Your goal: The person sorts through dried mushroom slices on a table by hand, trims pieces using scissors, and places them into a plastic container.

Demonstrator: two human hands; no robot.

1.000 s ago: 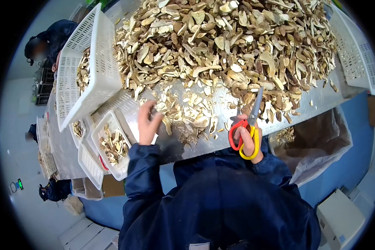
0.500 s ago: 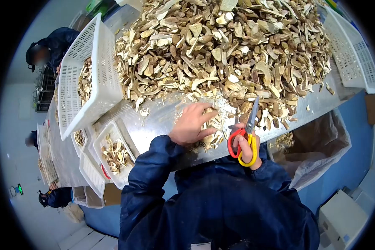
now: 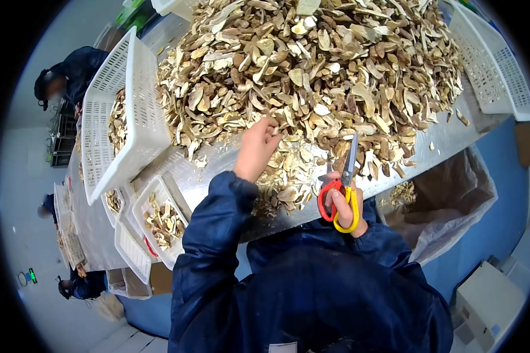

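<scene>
A big heap of dried mushroom slices (image 3: 312, 70), brown and cream, covers the far part of the metal table. At its near edge my left hand (image 3: 259, 148) has its fingers pinched together on a small pale mushroom slice (image 3: 275, 130), partly hidden by the fingertips. In my right hand (image 3: 348, 207) is a pair of scissors (image 3: 348, 170) with one red and one yellow handle loop. Their blades point away from me toward the heap, close together. Between my hands lies a scatter of smaller mushroom pieces (image 3: 288, 176).
A white slotted basket (image 3: 144, 112) with slices stands tilted at left; a small white tray (image 3: 179, 250) of slices is nearer. Another white basket (image 3: 489, 70) stands at right. Below the table's right edge is a plastic-lined bin (image 3: 453, 206). People in dark clothes work farther left.
My left hand has moved from the scattered pieces up to the heap's edge, and its spread fingers have closed. The scissors stay in my right hand, nearly in place.
</scene>
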